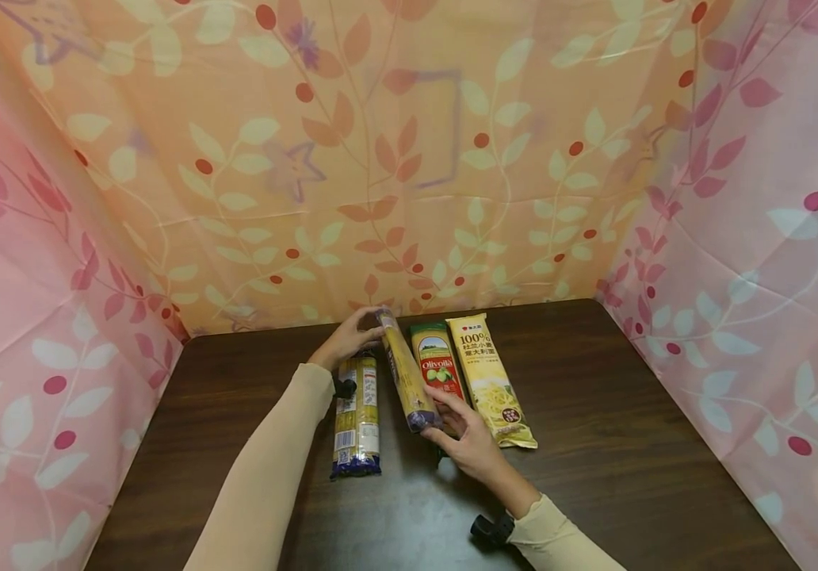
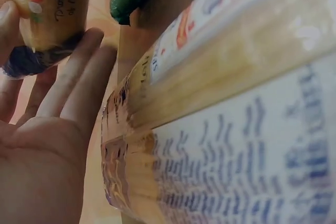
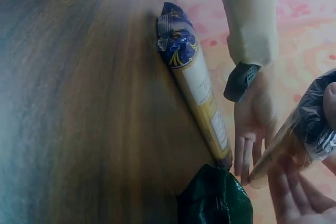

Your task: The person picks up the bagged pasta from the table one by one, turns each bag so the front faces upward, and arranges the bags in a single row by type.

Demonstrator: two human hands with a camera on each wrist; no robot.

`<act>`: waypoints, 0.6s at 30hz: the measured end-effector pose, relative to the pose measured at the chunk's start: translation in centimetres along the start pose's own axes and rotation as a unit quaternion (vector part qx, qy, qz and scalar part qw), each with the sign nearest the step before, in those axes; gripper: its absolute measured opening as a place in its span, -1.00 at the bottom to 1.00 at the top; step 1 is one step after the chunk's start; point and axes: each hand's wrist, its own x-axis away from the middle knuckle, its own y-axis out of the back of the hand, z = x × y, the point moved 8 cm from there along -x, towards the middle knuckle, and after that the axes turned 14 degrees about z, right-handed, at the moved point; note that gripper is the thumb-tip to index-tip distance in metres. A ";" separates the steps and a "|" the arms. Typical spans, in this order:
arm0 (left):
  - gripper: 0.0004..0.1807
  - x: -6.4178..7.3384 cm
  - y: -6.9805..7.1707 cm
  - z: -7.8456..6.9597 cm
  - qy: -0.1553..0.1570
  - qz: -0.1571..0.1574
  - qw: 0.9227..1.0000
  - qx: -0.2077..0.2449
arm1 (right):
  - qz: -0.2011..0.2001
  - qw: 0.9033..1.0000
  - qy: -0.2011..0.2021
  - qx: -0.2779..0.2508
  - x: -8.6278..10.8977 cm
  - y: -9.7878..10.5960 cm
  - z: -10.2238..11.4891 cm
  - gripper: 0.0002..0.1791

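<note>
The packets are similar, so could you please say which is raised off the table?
The purple-ended packet, held by the left grip and right grip; the other three lie on the table.

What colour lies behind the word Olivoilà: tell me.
Red on that packet, clearest in the head view.

Dark wood-grain table [image 1: 594, 476]; orange leaf-print curtain [image 1: 395, 159] behind; pink leaf-print cloth [image 1: 17, 317] both sides.

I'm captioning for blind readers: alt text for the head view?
A left hand and right hand hold a slim yellow package by its ends over a dark table. Three more packages lie there; floral fabric hangs behind.
</note>
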 end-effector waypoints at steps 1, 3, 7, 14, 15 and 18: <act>-0.35 -0.2 -0.1 0.1 -0.002 0.004 1.000 0.021 | 0.000 1.000 -0.002 0.007 0.0 0.0 0.0 -0.29; -0.35 -0.4 -0.3 0.4 -0.005 0.009 0.999 0.051 | -0.001 1.000 -0.009 0.026 0.1 0.0 -0.1 -0.29; -0.35 -0.4 -0.1 0.5 -0.011 0.006 0.998 0.054 | -0.004 0.998 -0.022 0.063 0.4 0.0 -0.5 -0.29; -0.35 -0.1 -0.1 0.4 -0.013 0.009 0.999 0.050 | -0.009 0.990 -0.045 0.132 0.6 0.0 -0.6 -0.25; -0.36 -0.1 -0.1 0.5 -0.013 0.010 0.999 0.049 | -0.007 0.989 -0.048 0.136 0.7 0.0 -0.6 -0.23; -0.39 -0.2 -0.1 0.5 -0.014 0.011 0.999 0.046 | 0.006 0.989 -0.053 0.140 0.8 -0.3 -0.4 -0.17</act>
